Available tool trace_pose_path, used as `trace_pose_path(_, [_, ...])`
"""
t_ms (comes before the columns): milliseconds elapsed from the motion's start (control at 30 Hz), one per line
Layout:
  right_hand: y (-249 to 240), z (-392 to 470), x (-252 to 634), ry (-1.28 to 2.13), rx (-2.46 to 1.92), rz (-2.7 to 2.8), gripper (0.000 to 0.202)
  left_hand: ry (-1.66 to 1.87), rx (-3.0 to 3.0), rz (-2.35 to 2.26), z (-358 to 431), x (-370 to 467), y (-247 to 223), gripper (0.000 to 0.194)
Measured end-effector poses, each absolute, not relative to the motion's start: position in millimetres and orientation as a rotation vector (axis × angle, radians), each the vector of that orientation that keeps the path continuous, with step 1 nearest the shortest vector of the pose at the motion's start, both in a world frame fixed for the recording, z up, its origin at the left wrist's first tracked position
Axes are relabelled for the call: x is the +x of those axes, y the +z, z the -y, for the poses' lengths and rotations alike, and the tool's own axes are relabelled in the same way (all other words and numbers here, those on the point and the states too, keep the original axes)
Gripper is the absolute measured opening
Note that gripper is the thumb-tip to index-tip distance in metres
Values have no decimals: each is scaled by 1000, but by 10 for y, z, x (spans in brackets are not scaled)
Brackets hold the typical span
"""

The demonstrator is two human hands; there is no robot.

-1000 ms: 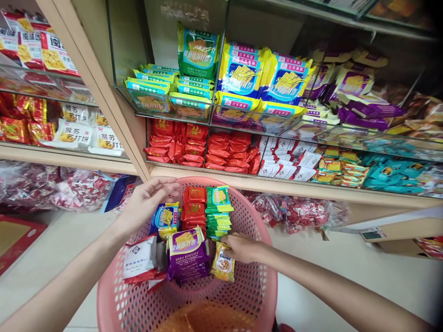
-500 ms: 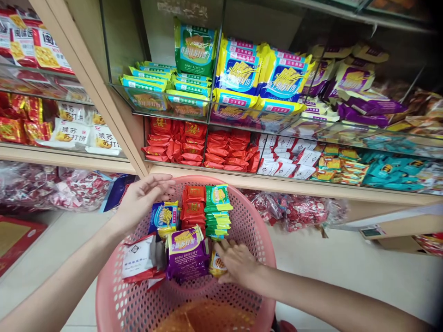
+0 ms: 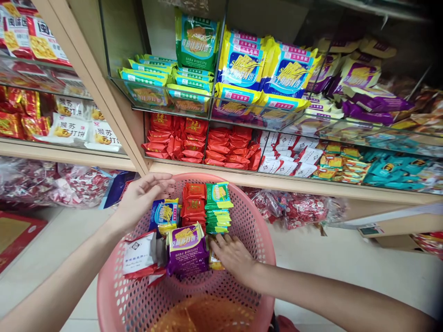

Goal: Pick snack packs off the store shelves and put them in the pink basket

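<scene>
A pink perforated basket stands in front of me, with snack packets grouped on its stacked inner level. My left hand hovers at the basket's left rim, fingers loosely stretched and holding nothing. Below it is a blue-and-yellow biscuit packet. My right hand lies with its fingers over a small yellow packet, which it mostly covers. Beside these are a purple soda biscuit packet, red packets, green biscuit packets and white-and-red packets.
Glass-fronted shelves ahead hold rows of green, yellow, purple and red packets. Under the shelf edge lie bags of red-wrapped sweets. A red box is on the floor at left, a cardboard box at right.
My right hand has shifted slightly up and left, covering more of the yellow packet. My left hand stays nearly where it was. The view has tilted a little.
</scene>
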State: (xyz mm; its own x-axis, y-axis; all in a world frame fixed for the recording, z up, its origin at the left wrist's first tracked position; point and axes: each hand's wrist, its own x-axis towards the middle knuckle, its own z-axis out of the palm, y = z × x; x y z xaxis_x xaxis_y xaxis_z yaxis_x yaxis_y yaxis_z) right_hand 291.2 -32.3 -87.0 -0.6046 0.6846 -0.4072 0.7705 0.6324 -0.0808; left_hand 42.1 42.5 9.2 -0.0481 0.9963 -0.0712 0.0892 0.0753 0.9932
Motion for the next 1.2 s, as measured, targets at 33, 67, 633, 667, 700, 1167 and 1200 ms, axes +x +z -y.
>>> trace_pose_path(33, [-881,316,2919,-378,1180,-2525,51,1139,1202,-1340,-423,419,91,37])
trace_pose_path(67, [-888,309,2926,-409,1195,-2520,51,1137,1202,-1337,-420,419,91,36])
trace_pose_path(633, [-721,169,3031,-764,1505,-2215,29,1128,1194,-1362,-414,411,86,37])
trace_pose_path(667, [-714,151,3042,-770,1512,-2201,29,1127,1193,-1360,-416,411,85,36])
trace_pose_path(700, [-708,131,3056,-781,1519,-2186,29,1128,1193,-1360,-418,412,83,35])
trace_pose_path(1167, [-815,16,3129,-800,1504,-2115,26,1107,1213,-1347,-435,405,80,37])
trace_pose_path(1200, [-820,4,3117,-795,1499,-2106,25,1109,1211,-1341,-435,402,78,37])
